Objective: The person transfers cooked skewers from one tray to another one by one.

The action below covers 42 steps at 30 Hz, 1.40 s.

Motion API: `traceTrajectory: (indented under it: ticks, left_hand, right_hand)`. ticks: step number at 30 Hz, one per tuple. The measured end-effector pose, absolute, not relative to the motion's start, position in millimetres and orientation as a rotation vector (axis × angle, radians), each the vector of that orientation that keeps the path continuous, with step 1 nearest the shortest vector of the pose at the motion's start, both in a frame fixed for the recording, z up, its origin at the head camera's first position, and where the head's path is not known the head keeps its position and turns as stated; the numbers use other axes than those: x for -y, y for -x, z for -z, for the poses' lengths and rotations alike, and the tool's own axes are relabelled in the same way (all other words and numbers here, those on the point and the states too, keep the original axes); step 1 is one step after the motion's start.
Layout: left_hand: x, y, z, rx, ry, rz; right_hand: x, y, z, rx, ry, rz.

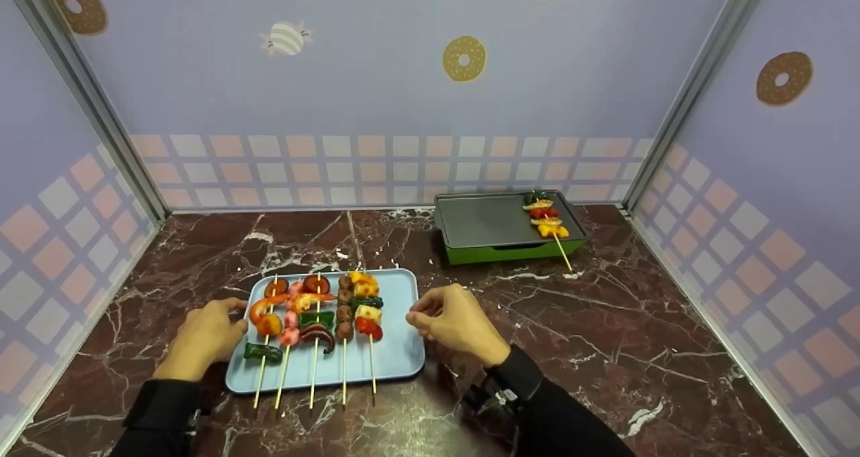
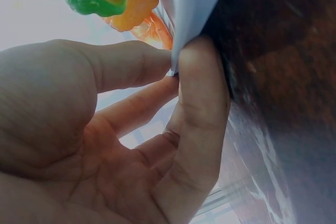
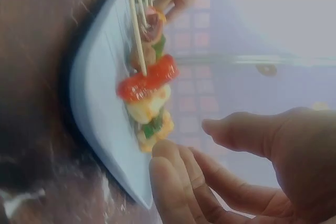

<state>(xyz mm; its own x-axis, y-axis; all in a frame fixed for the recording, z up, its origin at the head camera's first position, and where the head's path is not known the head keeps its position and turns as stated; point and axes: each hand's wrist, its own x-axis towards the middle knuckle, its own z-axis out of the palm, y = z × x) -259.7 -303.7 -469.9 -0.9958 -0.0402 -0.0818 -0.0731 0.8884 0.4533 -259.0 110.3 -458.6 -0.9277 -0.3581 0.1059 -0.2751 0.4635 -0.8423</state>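
Note:
A light blue tray (image 1: 402, 356) lies on the table, bearing several toy food skewers whose sticks poke past its front edge. At its left edge my left hand (image 1: 208, 335) pinches the rim; in the left wrist view the thumb (image 2: 139, 65) lies on the inner side and the index finger (image 2: 202, 114) on the outer. My right hand (image 1: 462, 324) is by the right edge, its thumb apart from the fingers in the right wrist view. Nearest to it is a skewer with red, white, green and yellow pieces (image 1: 368, 312). A shrimp skewer (image 1: 269, 324) lies nearest the left hand.
A green grill with a dark grey plate (image 1: 480, 220) stands at the back right. One loaded skewer (image 1: 547, 216) lies on its right side, stick toward the front. Patterned walls (image 1: 396, 94) enclose the marbled table (image 1: 638, 322) at the back and sides.

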Motion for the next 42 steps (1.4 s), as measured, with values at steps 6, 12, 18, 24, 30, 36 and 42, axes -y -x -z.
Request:
traceTrajectory:
  ticks: [6, 12, 18, 24, 30, 36, 42]
  left_hand:
    - [304.4, 259.9, 470.6, -2.985, 0.089, -0.721]
    - [305.6, 260.5, 471.7, -2.965, 0.102, -0.718]
    - [305.3, 260.6, 471.4, -2.973, 0.088, -0.732]
    - [304.3, 259.8, 470.4, -2.975, 0.088, -0.721]
    - [303.8, 259.1, 470.6, -2.978, 0.093, -0.721]
    - [304.4, 259.3, 470.3, -2.979, 0.103, -0.721]
    - [304.6, 259.8, 470.0, -2.980, 0.100, -0.720]
  right_hand:
    - [-119.9, 264.9, 453.5, -2.696, 0.549, 1.391]
    - [-130.2, 269.7, 451.1, -2.748, 0.569, 1.332]
    - [-140.1, 273.0, 448.5, -2.785, 0.556, 1.317]
    - [-150.1, 277.0, 446.0, -2.839, 0.560, 1.334]
    - [-159.9, 281.3, 444.6, -2.860, 0.563, 1.369]
    - [-168.4, 285.5, 441.9, -2.917, 0.539, 1.349]
    - [-179.2, 287.7, 438.9, -2.931, 0.511, 1.390]
